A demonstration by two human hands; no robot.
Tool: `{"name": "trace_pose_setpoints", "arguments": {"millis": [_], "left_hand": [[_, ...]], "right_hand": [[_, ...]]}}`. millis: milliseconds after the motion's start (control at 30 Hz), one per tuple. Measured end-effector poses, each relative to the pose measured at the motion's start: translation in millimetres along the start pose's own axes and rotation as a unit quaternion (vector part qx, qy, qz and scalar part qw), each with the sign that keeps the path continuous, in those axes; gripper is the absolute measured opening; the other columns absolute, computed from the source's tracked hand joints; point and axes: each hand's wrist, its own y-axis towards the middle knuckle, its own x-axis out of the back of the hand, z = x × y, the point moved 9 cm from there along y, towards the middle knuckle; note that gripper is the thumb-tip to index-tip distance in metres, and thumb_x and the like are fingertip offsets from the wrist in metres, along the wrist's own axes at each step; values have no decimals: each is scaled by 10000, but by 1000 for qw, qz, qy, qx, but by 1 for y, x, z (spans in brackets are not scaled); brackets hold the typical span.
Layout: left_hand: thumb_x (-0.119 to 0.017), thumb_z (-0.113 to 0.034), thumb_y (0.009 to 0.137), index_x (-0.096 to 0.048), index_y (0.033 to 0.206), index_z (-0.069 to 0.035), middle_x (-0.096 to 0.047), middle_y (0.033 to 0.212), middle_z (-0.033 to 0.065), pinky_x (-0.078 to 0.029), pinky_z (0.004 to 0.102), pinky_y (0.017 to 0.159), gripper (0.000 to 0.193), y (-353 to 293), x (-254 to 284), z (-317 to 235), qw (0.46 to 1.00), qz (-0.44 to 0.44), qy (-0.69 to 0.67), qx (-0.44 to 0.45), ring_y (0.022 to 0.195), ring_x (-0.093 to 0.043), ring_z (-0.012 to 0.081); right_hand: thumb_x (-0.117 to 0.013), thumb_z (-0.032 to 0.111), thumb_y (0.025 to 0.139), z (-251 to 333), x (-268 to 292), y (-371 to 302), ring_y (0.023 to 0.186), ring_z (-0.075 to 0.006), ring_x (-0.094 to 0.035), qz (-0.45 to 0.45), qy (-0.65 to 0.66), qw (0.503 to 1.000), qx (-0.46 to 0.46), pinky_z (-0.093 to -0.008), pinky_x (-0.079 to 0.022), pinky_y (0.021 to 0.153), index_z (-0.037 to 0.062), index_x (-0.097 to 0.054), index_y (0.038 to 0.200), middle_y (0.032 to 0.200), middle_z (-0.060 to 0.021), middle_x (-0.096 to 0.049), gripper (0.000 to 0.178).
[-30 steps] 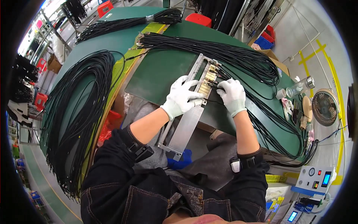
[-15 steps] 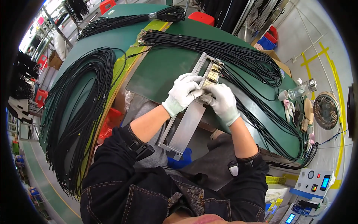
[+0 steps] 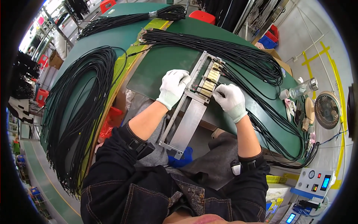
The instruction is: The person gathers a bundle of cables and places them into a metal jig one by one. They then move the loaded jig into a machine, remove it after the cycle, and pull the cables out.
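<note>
A long metal fixture (image 3: 188, 121) lies slantwise over the table's near edge, its lower part jutting toward my lap. Pale yellow blocks (image 3: 210, 80) sit in a row on its upper part, with thin black cable ends laid across them. My left hand (image 3: 173, 86), in a white glove, is beside the fixture's left rail with its fingers curled together; what they hold, if anything, is hidden. At the right edge of the blocks, my gloved right hand (image 3: 229, 100) pinches a black cable near the lowest block. Several black cables (image 3: 261, 108) run from the fixture toward the right.
Thick bundles of black cable lie on the green table (image 3: 160, 69): a looped bundle (image 3: 97, 67) left, a long bundle (image 3: 216, 48) behind the fixture, another (image 3: 130, 21) farther back. A glass jar (image 3: 304, 89) and a small fan (image 3: 326, 107) stand at the right.
My hands were close together over the lower blocks. They have moved apart, the left one to the left and the right one to the right, uncovering the blocks and cable ends.
</note>
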Motion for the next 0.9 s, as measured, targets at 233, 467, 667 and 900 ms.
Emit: {"name": "trace_pose_setpoints", "arguments": {"millis": [233, 467, 667, 900], "left_hand": [[-651, -174, 887, -706, 922, -92, -688, 1076, 95, -473, 379, 928, 105, -4, -7, 3, 998, 61, 6, 29, 1048, -608, 280], [-706, -275, 837, -745, 972, -147, -659, 1143, 77, -429, 435, 994, 189, -9, -17, -30, 994, 91, -4, -59, 1145, -551, 332], [-768, -388, 742, -776, 979, -201, -652, 1022, 38, -417, 457, 987, 302, -19, -28, -59, 967, 151, 116, -169, 1145, -525, 365], [-762, -363, 757, -783, 901, -200, -640, 926, 12, -430, 405, 909, 220, -29, -18, -71, 971, 147, 91, -163, 1036, -547, 303]], "right_hand": [[-680, 240, 786, -1, -5, -1, 717, -313, -617, 6, -5, 1000, 15, -438, -497, 649, 135, -686, 754, 706, -90, -659, 109], [-669, 259, 807, 3, -15, -1, 719, -322, -608, 13, -27, 998, 47, -431, -487, 693, 121, -672, 759, 684, -109, -644, 145], [-719, 277, 781, -13, -8, 3, 754, -311, -606, -21, -54, 998, 24, -432, -474, 692, 120, -661, 761, 726, -97, -645, 168], [-777, 272, 720, -33, -1, 2, 831, -285, -591, -45, -142, 989, -13, -412, -464, 712, 134, -664, 765, 798, -57, -637, 184]]}}
